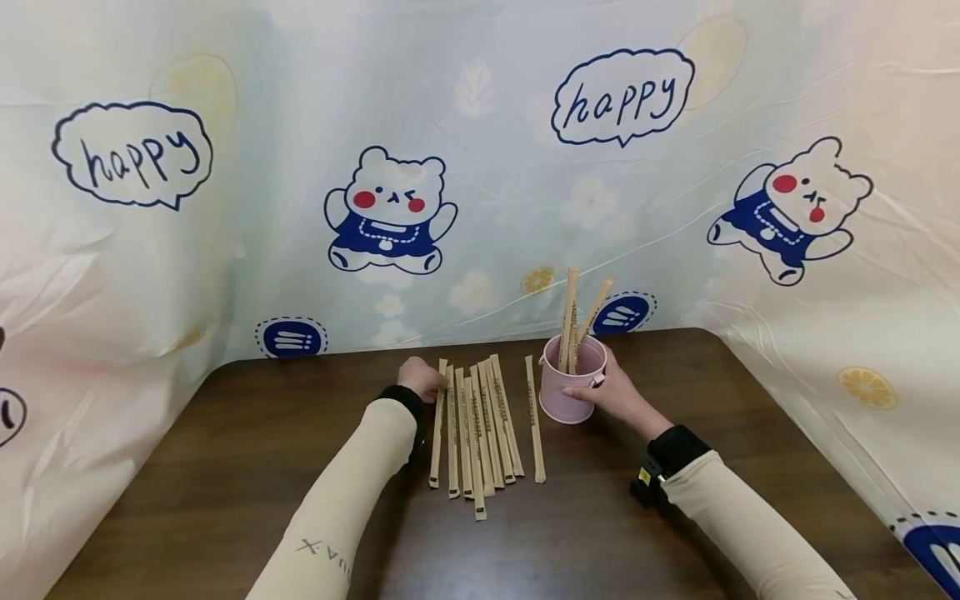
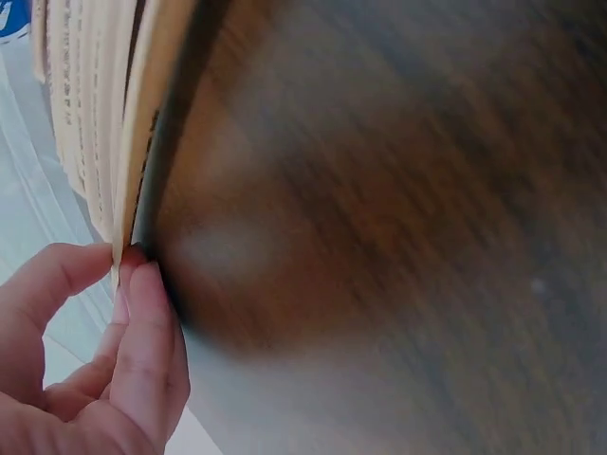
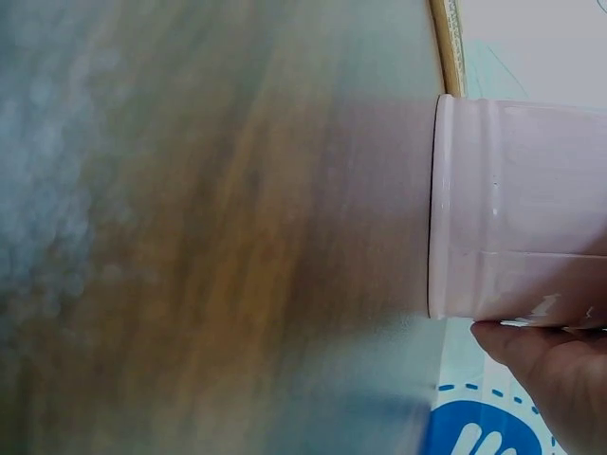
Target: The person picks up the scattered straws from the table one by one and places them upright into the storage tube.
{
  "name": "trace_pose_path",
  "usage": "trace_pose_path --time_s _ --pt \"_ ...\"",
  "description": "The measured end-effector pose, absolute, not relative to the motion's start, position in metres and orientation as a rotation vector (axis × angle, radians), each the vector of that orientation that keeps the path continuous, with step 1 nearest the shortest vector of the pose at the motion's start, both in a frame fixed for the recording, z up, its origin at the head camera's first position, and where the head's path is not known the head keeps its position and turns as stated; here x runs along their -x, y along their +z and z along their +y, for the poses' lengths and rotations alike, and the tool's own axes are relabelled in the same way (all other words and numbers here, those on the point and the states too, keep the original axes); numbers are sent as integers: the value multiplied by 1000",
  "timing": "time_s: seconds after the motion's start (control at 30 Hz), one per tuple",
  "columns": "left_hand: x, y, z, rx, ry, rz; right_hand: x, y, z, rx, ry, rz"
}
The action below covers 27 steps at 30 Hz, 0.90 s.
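Note:
At the left end of a row of paper-wrapped straws (image 1: pixel 477 433), my left hand (image 1: pixel 422 379) pinches the far end of the outermost straw (image 1: pixel 438 442). The left wrist view shows thumb and fingertips of the left hand (image 2: pixel 104 351) closed on that straw's end (image 2: pixel 142 142). A small pink bucket (image 1: pixel 562 398) stands upright on the table, with several wrapped straws (image 1: pixel 570 325) sticking out of it. My right hand (image 1: pixel 617 390) holds the bucket's right side, thumb across the front; its other fingers are mostly hidden. In the right wrist view the hand (image 3: pixel 550 374) touches the bucket wall (image 3: pixel 531 209).
One wrapped straw (image 1: pixel 535 425) lies apart between the row and the bucket. The brown wooden table (image 1: pixel 570 533) ends at a printed cloth backdrop (image 1: pixel 495 217) with bear drawings, which also hangs at both sides.

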State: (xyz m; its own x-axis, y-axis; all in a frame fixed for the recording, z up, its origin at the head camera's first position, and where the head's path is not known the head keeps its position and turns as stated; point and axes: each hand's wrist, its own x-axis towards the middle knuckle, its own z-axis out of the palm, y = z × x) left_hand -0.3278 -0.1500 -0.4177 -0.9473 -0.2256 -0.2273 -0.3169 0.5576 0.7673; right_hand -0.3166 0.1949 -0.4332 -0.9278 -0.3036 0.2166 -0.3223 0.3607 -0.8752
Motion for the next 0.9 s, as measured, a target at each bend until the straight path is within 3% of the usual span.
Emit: trace_pose_path --time_s 0.3,0.67,0.9 --pt "327 -416 -157 542 1658 2393 316 -434 196 -592 1665 -2592" --pt "330 -418 -168 438 1752 2239 315 -435 196 -581 1648 -2596" --pt "333 -390 -170 292 1812 2203 317 -433 196 -585 1660 -2594"
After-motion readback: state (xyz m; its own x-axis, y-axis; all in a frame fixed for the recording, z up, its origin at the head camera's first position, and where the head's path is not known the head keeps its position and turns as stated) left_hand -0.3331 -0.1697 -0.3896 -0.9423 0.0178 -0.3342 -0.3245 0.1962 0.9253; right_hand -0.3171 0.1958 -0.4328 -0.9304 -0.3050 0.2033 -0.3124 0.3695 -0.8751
